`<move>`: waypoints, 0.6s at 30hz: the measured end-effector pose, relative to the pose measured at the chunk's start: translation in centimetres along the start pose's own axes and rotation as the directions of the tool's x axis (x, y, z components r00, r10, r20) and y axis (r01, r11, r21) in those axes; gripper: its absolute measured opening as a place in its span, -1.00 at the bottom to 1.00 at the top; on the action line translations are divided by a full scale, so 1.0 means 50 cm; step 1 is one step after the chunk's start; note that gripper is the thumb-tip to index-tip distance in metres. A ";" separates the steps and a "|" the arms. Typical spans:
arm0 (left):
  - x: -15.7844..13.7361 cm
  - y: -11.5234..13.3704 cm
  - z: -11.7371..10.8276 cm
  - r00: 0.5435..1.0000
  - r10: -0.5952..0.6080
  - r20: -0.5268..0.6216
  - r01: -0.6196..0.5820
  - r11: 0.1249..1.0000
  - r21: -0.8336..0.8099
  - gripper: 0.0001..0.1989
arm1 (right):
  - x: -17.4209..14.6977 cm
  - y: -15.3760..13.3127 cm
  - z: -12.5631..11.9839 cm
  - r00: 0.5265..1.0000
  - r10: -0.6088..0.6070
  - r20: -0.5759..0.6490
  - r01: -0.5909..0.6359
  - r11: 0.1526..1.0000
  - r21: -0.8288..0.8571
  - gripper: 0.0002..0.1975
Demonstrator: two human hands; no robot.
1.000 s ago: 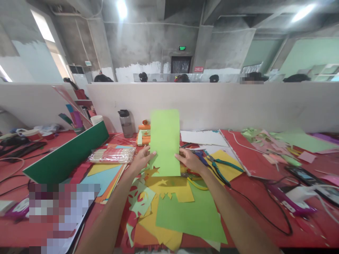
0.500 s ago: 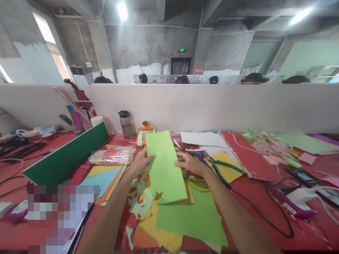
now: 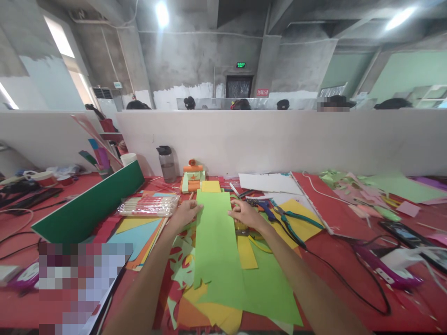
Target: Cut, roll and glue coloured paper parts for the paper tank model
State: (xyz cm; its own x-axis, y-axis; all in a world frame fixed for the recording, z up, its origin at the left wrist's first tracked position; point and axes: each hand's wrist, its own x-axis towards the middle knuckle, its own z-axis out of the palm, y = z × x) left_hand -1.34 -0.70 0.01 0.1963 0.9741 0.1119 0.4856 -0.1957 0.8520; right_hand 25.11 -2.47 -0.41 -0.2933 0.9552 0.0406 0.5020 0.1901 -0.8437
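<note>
From here I have left hand [image 3: 188, 213] and right hand [image 3: 244, 215] pinching opposite edges of light-green sheet [image 3: 215, 232], over yellow paper [image 3: 247, 253] on desk [image 3: 19, 309].

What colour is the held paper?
The held paper is light green, best seen in the head view.

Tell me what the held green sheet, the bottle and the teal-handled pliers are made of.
Green sheet: apparently matt paper or thin card, by its thin edges and shineless surface.
Bottle: probably smooth clear plastic, perhaps glass; its walls are see-through.
Pliers: apparently metal, greyish at the head; handles evenly teal, likely plastic or rubber.
</note>
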 end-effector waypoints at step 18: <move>0.016 -0.022 -0.010 0.996 0.034 -0.080 -0.011 0.964 0.264 -0.69 | 0.022 0.027 0.021 0.987 -0.043 -0.157 0.029 0.995 -0.091 -0.65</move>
State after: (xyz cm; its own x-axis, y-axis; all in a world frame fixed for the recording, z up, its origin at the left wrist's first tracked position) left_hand -2.14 0.33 -0.57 0.1440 0.9729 0.1809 0.6912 -0.2297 0.6851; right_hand 24.59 -1.42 -2.06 -0.1833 0.9698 0.1607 0.5654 0.2377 -0.7898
